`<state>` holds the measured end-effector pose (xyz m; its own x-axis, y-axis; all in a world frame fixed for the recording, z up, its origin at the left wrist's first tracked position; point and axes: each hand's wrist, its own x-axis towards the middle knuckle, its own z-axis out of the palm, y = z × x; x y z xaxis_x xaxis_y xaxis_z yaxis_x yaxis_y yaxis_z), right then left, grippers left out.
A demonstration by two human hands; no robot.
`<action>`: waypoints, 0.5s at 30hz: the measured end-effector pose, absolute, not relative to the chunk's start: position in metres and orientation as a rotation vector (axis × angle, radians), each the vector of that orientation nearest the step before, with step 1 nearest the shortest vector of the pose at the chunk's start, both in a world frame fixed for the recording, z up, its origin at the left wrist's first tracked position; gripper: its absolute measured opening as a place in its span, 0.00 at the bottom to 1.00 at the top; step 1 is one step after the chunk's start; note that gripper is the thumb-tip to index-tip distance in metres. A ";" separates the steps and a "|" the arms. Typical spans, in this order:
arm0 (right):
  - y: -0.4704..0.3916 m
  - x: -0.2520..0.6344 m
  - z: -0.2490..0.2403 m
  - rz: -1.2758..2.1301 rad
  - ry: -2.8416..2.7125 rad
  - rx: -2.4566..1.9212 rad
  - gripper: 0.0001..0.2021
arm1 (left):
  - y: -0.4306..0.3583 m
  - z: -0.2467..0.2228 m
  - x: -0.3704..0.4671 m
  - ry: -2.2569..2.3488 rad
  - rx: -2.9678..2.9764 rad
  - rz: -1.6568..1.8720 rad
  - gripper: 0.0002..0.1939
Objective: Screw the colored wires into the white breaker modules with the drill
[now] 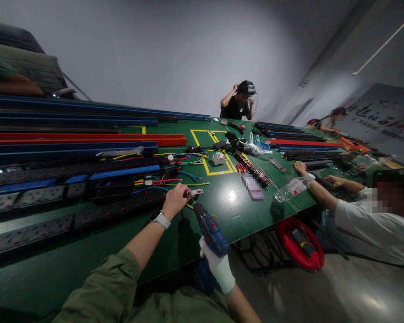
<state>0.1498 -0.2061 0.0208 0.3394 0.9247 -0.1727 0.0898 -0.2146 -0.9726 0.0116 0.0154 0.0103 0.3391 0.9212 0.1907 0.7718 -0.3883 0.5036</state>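
My left hand (175, 200), bare and with a watch at the wrist, pinches a small white part with a red mark (198, 192), which looks like a switch module. In a white glove, my right hand (216, 264) grips a blue cordless drill (210, 229). The drill's tip points up and left, close to the white part; whether they touch I cannot tell. Left of my left hand lie long black power strips (114, 208) with sockets. Coloured wires with bare or lugged ends (175, 182) stick out just beyond it.
Blue and red metal profiles (87, 139) cover the far left of the green table (237, 224). Several white modules (218, 158), copper strips (252, 168) and a plastic bottle (291, 189) lie ahead and right. A co-worker (373, 220) sits at the right, another (239, 105) opposite. A red stool (299, 244) stands below.
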 end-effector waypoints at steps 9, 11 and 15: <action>-0.208 0.153 0.010 1.006 -0.978 -1.580 0.18 | 0.016 0.008 0.012 1.502 2.286 0.658 0.13; -0.207 0.152 0.011 1.000 -0.958 -1.589 0.19 | 0.017 0.008 0.012 1.498 2.292 0.667 0.13; -0.206 0.151 0.014 1.007 -0.945 -1.598 0.20 | 0.017 0.009 0.012 1.509 2.285 0.646 0.13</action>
<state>0.1506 -0.2061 0.0141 0.3524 0.9216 -0.1628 0.1042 -0.2115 -0.9718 0.0121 0.0165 0.0091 0.3374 0.9219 0.1905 0.7740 -0.3868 0.5013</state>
